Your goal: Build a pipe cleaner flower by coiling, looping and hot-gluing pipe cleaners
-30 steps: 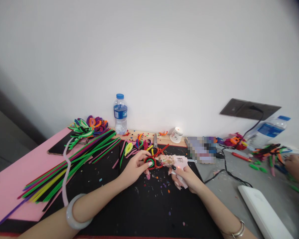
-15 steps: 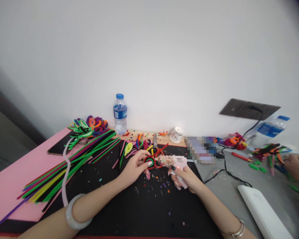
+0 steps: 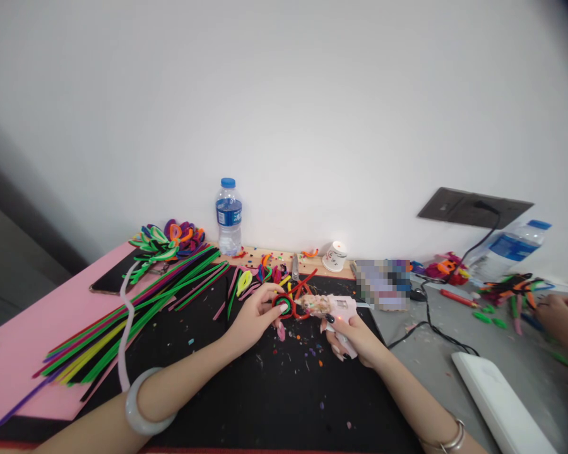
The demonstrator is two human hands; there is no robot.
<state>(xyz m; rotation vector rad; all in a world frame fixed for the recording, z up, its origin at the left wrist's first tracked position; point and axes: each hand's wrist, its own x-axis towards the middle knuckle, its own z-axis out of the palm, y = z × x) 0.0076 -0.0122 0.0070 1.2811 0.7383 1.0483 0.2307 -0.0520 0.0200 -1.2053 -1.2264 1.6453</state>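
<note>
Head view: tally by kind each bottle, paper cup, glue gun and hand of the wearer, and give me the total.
Left bottle and right bottle: 2
Paper cup: 1
Glue gun: 1
Left hand and right hand: 2
Total: 6

Wall (image 3: 284, 113) softly lit, dimmer leftward; top-right corner dark.

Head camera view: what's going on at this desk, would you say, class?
A person's left hand pinches a red-and-green looped piece over the black mat. The right hand grips a pale glue gun, its nozzle end pointing at the piece; contact is too small to judge. Long fuzzy stems lie to the left. At the right edge is another person's hand.
</note>
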